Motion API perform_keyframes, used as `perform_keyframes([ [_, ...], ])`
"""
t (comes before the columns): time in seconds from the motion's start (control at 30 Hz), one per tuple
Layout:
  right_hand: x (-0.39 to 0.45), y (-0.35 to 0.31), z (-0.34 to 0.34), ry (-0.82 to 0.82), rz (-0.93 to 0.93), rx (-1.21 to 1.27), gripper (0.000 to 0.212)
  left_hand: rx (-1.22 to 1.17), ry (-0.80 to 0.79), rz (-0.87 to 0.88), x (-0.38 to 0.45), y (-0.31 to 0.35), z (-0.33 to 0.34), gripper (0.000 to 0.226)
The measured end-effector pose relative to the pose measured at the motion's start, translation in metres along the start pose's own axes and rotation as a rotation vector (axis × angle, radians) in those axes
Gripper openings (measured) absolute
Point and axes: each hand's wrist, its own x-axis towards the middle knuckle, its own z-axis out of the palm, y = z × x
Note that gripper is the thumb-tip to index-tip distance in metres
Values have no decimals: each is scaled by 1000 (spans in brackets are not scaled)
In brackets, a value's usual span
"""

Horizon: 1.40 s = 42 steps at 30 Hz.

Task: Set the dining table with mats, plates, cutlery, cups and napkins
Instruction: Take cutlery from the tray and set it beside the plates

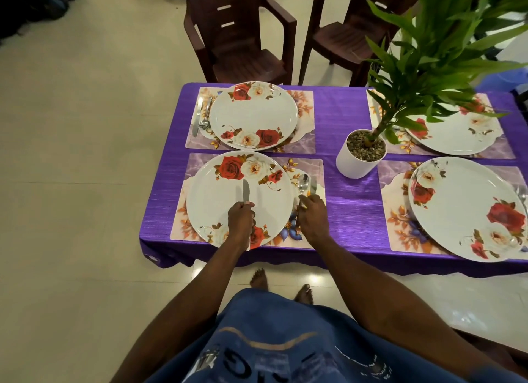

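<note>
— Cutlery is the step in hand: the left hand (241, 217) has its fingers curled round a knife (245, 190), blade pointing away over the near plate (240, 198).

— And the right hand (312, 214)?

— It pinches the handles of a spoon (303, 184) and what looks like a second piece beside it (too blurred to name), lying on the mat (310, 179) just right of that plate.

— How far along is the table (340, 111)?

— Four mats and four plates are down. The far-left setting already has its cutlery (201, 116). No cups or napkins in view.

— So what next?

— I'd judge the right hand should let go of the spoon, straight beside the plate, and the knife must come off the plate onto the mat alongside.
</note>
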Motion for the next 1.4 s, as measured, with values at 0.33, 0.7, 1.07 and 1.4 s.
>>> perform_keyframes([
  [0.33,4,12,-11,-8,168,-17,23,27,-2,17,2,-3,3,20],
  [0.7,8,4,-13,7,152,-97,30,30,-35,17,4,-1,6,20],
  [1.07,12,-3,-15,-9,162,-83,30,-1,-63,-22,9,0,4,20],
  [1.4,5,-11,-15,48,136,-81,34,-31,-125,-15,11,6,3,23],
])
